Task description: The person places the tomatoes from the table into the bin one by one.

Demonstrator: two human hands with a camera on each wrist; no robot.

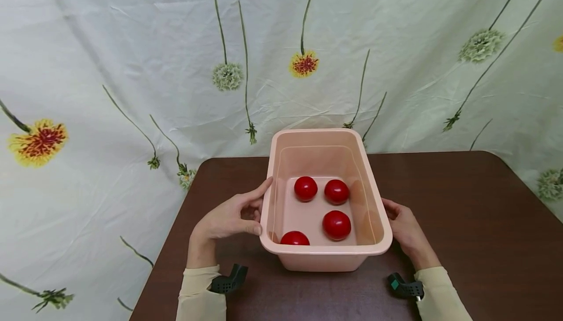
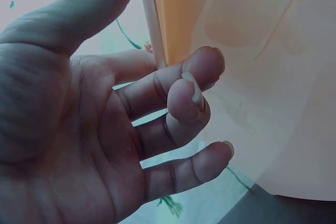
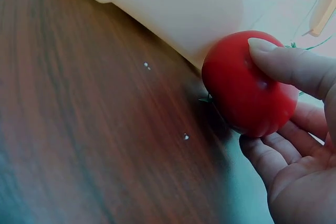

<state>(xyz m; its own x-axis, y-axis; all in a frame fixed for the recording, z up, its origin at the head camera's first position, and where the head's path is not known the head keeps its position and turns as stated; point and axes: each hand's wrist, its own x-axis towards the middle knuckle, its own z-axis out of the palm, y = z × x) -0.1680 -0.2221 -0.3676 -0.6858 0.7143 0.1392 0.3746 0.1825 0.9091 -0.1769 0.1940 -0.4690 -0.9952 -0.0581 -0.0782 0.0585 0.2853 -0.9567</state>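
A pale pink plastic bin [image 1: 325, 249] stands on the table with several red tomatoes [image 1: 336, 225] lying on its floor. At its left side, my left hand [image 1: 233, 216] holds the rim with thumb and index finger. The other fingers curl loosely beside the outer wall [image 2: 278, 103] in the left wrist view. My right hand [image 1: 406, 230] is beyond the bin's right side, its fingertips partly hidden by the rim. In the right wrist view that hand grips another red tomato [image 3: 247, 87] between thumb and fingers, outside the bin and close to its wall. The head view hides this tomato.
The dark brown wooden table [image 1: 462, 213] extends to both sides of the bin. Behind it hangs a white cloth [image 1: 176, 42] printed with flowers. Small white specks [image 3: 186, 137] lie on the tabletop. A black wrist camera [image 1: 228, 280] sits on each forearm.
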